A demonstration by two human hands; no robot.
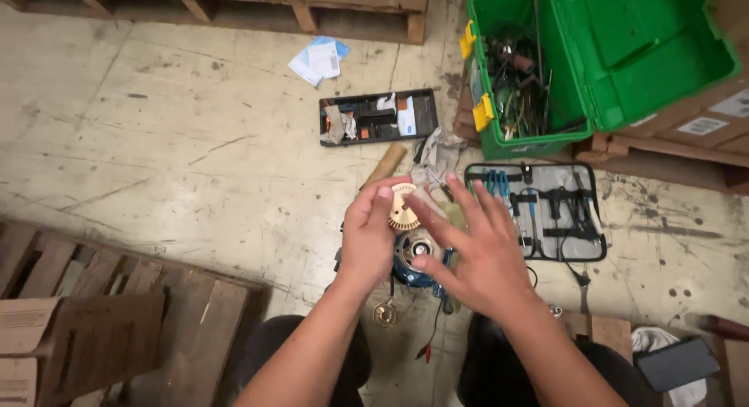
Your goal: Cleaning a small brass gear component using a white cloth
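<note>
My left hand (pixel 367 235) holds a small tan gear-like wheel (pixel 402 208) with toothed edges, pinched at thumb and fingertips. My right hand (pixel 468 247) hovers just right of it with fingers spread, holding nothing, its fingertips close to the wheel. Below both hands a round blue motor-like part (pixel 411 260) lies on the concrete floor, partly hidden by the hands. A small brass ring piece (pixel 385 314) rests on the floor near my knees.
An open green toolbox (pixel 546 72) full of tools stands at the back right. A grey tool roll (pixel 538 212) with pliers lies right of the hands. A black tray (pixel 378 117), a wooden handle (pixel 386 165), a rag (pixel 438 153) and wooden pallets (pixel 117 298) surround the spot.
</note>
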